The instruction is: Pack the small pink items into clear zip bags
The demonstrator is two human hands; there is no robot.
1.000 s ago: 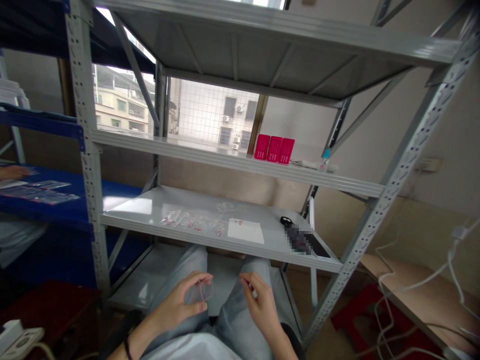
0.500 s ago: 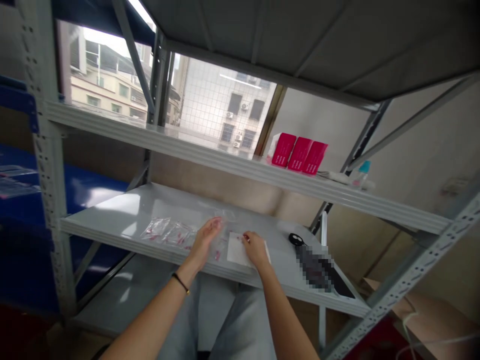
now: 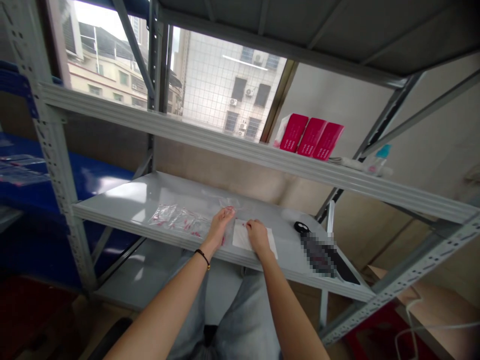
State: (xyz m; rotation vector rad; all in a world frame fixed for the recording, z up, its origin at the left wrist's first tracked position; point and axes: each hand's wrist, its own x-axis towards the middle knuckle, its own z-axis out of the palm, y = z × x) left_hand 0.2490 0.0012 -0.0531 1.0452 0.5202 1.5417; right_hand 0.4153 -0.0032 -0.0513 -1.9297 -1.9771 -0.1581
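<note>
My left hand is closed on a clear plastic bag, whose film shows above the fingertips. Close beside it, my right hand rests over a white paper sheet with its fingers curled together. Tiny reddish specks show at those fingertips, too small to name. To the left of both hands, several clear plastic bags with red marks or contents lie in a row on the grey shelf.
Black-handled scissors lie at the shelf's right, beside a blurred-out patch. Red boxes and a blue-capped bottle stand on the shelf above. Metal uprights frame both sides. More clear bags lie on a blue surface at left.
The view has shifted a little. My left hand has moved slightly towards the paper with the bag. My right hand stays at the paper, its fingers now further over the sheet's upper part.
</note>
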